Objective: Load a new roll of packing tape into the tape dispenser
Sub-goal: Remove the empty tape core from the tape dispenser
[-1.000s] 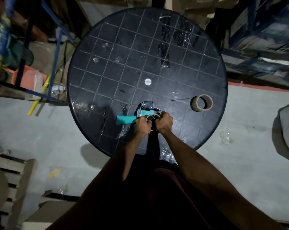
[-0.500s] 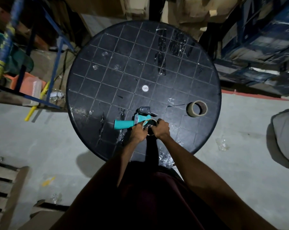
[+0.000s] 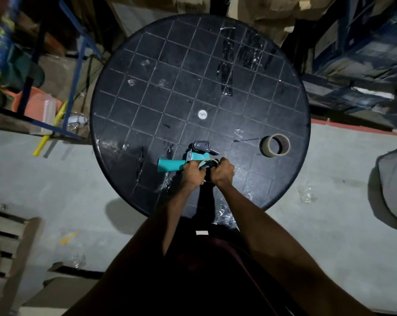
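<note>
1. Our left hand (image 3: 193, 173) and right hand (image 3: 222, 173) sit close together at the near edge of the table (image 3: 147, 65), both curled around a ring (image 3: 207, 161) on the dispenser (image 3: 183, 160) — only a thin pale rim shows between them, so we cannot tell whether it is tape or a bare core.
2. The teal handle sticks out to the left of our left hand; the dark head lies just beyond our knuckles.
3. A roll (image 3: 275, 145) stands well to the right of our right hand, apart from everything.
4. We judge that roll light and stiff, with a smooth outer face — best taken by the rim or through the core.
5. The dispenser looks like rigid plastic; we should steady it by the handle and keep clear of the blade at its head.
</note>
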The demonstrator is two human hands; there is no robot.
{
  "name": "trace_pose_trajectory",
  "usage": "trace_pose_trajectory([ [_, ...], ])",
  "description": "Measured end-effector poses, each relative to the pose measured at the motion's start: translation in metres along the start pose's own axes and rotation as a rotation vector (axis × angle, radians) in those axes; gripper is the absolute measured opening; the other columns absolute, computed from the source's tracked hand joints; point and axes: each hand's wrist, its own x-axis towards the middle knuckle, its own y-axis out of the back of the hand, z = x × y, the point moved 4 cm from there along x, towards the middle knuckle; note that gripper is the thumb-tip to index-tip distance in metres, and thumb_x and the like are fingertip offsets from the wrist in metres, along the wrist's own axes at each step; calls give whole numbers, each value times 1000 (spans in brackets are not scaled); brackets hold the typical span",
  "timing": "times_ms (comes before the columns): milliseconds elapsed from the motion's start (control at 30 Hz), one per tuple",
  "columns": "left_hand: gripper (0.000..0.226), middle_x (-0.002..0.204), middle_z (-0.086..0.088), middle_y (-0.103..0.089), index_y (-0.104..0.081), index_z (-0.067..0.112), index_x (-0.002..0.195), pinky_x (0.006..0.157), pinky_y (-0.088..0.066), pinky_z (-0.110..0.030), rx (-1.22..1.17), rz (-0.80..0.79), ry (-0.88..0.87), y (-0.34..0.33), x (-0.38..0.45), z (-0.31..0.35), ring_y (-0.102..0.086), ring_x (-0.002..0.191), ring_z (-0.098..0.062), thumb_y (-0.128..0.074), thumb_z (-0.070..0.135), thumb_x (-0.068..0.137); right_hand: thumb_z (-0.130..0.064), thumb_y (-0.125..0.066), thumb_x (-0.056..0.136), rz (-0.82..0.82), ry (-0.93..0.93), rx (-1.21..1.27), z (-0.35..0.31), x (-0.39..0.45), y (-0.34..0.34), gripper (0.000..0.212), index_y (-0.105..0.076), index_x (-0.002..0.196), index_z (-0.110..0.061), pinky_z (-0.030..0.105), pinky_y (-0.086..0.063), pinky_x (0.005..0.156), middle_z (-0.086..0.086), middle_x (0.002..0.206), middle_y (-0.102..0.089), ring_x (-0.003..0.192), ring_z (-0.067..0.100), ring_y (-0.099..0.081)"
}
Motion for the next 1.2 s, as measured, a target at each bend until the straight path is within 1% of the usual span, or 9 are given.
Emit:
trace_pose_trajectory([
  [300,36,110,-16,-68,-61,9,131,83,-58,-34,0,-2,-53,2,-6,0,-68,89,-29,-61,12,95,-17,-65,87,22,-35,87,0,-6,7,26,-67,110,-5,37,-53,88,21,113,-66,105,39,-63],
  [400,43,122,-17,-64,-56,9,138,86,-52,-32,38,17,-71,3,-10,-1,-66,97,-30,-59,18,96,-27,-69,81,-3,-159,161,9,-10,8,37,-67,111,-6,36,-56,89,20,119,-62,105,38,-64],
  [467,39,115,-15,-67,-58,13,132,80,-55,-31,45,-9,-77,1,-13,-4,-66,88,-27,-61,21,94,-36,-68,76,-31,-223,147,16,-12,8,47,-67,112,-7,39,-60,85,19,120,-64,101,37,-66],
  [633,26,98,-13,-71,-64,15,118,83,-59,-39,-4,-34,-48,-3,-14,-11,-69,87,-29,-58,16,93,-13,-64,87,-22,123,7,3,-17,13,38,-61,125,-18,36,-53,88,16,117,-67,107,36,-65],
  [700,29,101,-12,-72,-65,15,120,81,-58,-33,-37,-26,-46,-3,-13,-10,-69,85,-26,-55,13,93,-7,-62,88,-34,199,-8,1,-15,10,36,-65,122,-18,36,-53,89,17,115,-69,106,36,-66],
  [800,35,100,-14,-70,-63,12,127,72,-55,-26,-66,-35,-44,-2,-12,-8,-65,76,-21,-53,6,94,-8,-61,90,-13,169,-17,-3,-13,11,28,-66,117,-13,37,-53,90,19,114,-69,105,38,-65],
  [933,32,96,-20,-68,-66,9,122,68,-63,-46,-95,-2,1,-9,1,-20,-71,76,-30,-56,7,92,-13,-66,85,19,114,-8,-9,-11,11,30,-67,115,-12,37,-54,89,18,112,-69,105,38,-64],
  [1067,29,96,-19,-67,-69,6,116,80,-60,-39,-41,40,20,-2,-3,-12,-67,82,-33,-58,10,90,-21,-72,83,56,91,2,-10,-10,9,33,-67,115,-14,38,-54,87,16,112,-68,105,38,-64],
  [1200,22,91,-16,-69,-70,7,107,72,-62,-41,-33,29,46,-4,-4,-13,-69,75,-30,-60,10,87,-21,-78,79,85,94,-23,-11,-10,8,33,-67,109,-14,37,-55,81,12,108,-69,100,34,-66],
])
